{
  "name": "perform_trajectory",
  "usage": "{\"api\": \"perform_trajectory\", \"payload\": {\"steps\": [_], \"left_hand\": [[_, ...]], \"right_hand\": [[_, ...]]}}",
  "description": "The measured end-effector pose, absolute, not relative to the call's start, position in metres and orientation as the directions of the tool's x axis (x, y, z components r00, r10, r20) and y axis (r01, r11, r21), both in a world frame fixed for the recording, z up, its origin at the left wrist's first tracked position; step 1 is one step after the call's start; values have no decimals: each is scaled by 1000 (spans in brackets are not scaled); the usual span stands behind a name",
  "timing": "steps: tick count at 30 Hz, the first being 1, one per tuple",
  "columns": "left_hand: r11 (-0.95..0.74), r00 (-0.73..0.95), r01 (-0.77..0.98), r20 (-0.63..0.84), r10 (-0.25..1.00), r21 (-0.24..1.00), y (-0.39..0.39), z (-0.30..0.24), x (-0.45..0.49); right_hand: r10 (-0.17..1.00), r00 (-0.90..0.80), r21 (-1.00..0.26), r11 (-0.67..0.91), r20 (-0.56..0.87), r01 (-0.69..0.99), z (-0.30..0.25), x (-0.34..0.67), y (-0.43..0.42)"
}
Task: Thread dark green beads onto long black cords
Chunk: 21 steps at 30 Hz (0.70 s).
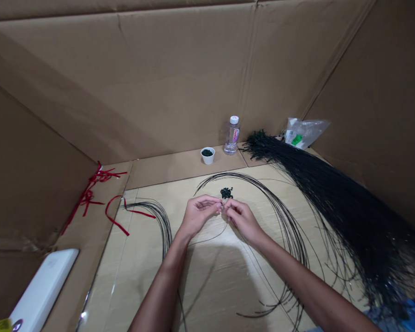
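Note:
My left hand (198,216) and my right hand (244,221) meet at the fingertips above a pale wooden board (210,281). Both pinch a thin black strand (210,239) at a tiny object, too small to make out. Just beyond my fingertips lies a small heap of dark beads (226,192). A white cup of similar beads (208,156) stands farther back. Long black strands (290,230) curve across the board around my hands. A thick bundle of black strands (335,216) spreads along the right side.
Cardboard walls (124,78) enclose the work area. A plastic water bottle (232,136) and a clear plastic bag (306,133) stand at the back. Red ribbon (97,184) lies at the left, with a white flat object (44,290) near the front left.

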<state>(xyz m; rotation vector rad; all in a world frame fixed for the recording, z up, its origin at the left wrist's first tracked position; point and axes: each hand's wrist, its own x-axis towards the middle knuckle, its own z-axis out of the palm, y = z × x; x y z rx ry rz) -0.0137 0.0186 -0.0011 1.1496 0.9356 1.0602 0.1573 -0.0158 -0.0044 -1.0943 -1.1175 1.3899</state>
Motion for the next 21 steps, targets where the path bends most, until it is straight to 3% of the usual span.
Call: {"api": "perform_trajectory", "payload": {"steps": [21], "left_hand": [[91,279,-149,-47,959,985,20,0,-17]], "right_hand": [[995,-87,-986,-67,-54,-155,-2,157,-16]]}}
